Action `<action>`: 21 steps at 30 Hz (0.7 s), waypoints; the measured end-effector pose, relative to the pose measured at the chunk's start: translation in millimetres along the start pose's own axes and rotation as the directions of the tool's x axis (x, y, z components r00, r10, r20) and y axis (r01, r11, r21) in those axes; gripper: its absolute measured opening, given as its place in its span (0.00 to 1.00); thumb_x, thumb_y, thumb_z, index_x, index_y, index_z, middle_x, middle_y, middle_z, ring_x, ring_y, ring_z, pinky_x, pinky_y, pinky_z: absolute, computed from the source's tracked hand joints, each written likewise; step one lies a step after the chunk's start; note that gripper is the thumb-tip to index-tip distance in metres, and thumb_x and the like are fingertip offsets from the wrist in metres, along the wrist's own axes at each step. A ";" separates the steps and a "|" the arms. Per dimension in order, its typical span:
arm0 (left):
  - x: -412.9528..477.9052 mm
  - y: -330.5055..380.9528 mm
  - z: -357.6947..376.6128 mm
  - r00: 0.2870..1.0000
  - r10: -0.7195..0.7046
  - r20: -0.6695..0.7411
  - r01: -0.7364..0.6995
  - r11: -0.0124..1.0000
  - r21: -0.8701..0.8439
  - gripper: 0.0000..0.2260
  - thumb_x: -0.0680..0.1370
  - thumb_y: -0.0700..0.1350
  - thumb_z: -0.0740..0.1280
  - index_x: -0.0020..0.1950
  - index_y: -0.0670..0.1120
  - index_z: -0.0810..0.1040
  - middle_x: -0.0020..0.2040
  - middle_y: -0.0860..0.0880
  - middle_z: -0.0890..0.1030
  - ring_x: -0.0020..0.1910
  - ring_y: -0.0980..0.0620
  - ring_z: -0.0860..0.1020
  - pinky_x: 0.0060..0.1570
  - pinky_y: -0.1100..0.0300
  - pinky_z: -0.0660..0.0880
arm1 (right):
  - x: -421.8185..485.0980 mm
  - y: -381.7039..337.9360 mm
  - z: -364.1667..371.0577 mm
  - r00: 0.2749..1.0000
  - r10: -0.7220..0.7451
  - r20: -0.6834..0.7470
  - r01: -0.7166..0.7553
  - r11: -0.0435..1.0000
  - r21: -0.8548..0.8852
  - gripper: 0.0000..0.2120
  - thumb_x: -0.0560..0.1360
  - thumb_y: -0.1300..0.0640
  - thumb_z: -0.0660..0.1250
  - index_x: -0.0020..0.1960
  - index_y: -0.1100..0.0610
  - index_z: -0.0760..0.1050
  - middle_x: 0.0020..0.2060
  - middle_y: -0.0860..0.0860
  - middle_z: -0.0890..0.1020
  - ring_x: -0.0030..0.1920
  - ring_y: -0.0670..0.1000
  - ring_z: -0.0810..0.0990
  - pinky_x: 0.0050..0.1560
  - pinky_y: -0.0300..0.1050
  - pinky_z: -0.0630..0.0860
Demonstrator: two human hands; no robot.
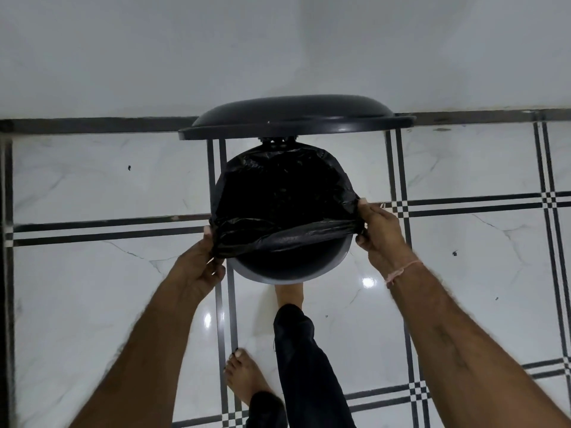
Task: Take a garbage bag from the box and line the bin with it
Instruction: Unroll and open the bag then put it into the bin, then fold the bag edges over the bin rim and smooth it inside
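Both forearms are reaching in from the near edge, w/ left hand [197,264] & right hand [381,234] pinching the garbage bag [284,196] hem, fingers closed on it at each side. Bag's sitting over the far rim of the bin [287,268]; near rim's showing bare. Lid [293,118] is standing open, foot [289,295] probably on the pedal. Risk: film tearing if overstretched, or far edge popping off.

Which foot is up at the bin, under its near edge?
The right foot, reaching forward beneath the bin rim. The left foot is planted flat on the tiles, well back from it.
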State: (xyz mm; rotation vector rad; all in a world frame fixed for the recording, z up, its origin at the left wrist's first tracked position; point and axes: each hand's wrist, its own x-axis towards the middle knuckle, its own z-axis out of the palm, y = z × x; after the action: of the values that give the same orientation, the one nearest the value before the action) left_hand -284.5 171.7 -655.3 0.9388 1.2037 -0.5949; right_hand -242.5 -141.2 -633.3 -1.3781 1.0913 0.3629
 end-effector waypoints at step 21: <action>-6.6 -30.4 1.7 0.999 0.043 -0.010 -0.044 0.983 -0.180 0.06 0.82 0.48 0.69 0.47 0.47 0.79 0.38 0.53 0.77 0.23 0.61 0.71 0.24 0.70 0.72 | -32.2 44.3 -10.2 0.979 0.199 0.032 -0.201 0.945 0.259 0.06 0.76 0.63 0.76 0.47 0.57 0.80 0.41 0.52 0.84 0.38 0.49 0.78 0.38 0.39 0.76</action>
State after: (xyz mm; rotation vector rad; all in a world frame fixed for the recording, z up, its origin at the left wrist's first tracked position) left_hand -310.2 154.2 -657.6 0.8124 1.2181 -0.4403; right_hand -296.7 -128.1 -632.9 -1.0360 1.2317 0.3554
